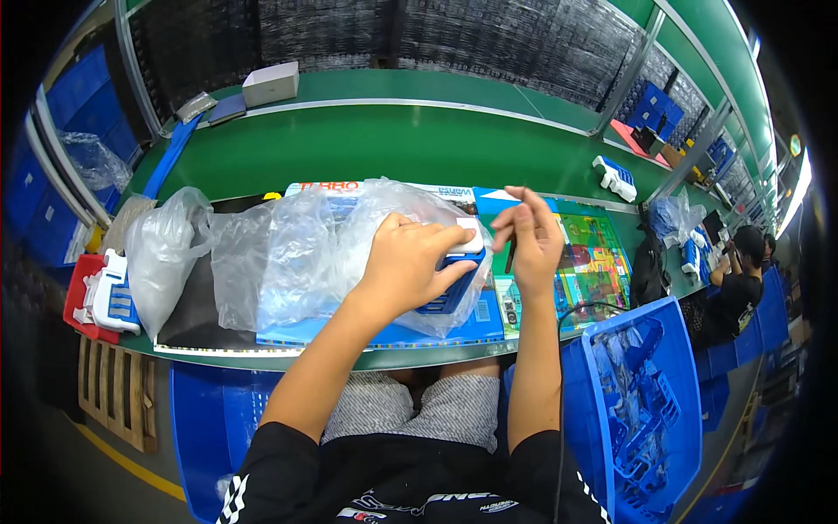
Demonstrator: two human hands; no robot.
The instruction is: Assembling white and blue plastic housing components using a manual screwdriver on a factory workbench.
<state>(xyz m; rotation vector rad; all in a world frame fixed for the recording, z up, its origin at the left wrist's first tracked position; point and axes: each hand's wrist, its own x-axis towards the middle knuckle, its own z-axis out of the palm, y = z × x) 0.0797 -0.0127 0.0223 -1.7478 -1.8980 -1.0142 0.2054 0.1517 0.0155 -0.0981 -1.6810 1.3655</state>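
My left hand (410, 260) is closed round a blue and white plastic part (469, 242), with its fingers on the white piece and the thumb along the blue side. The part is over a clear plastic bag (367, 223) on the worktop. Just to its right, my right hand (534, 237) is raised with bent fingers drawn together. A thin dark piece (511, 256) shows below those fingertips; its kind is too small to tell. Another crumpled clear bag (166, 253) lies farther left.
Printed sheets (589, 253) cover the green table. At the left end, a white and blue plastic part (113, 293) rests by a red tray (83, 301); a similar part (615, 179) is at the back right. A blue crate (690, 393) of blue parts stands right. A person (742, 279) sits farther right.
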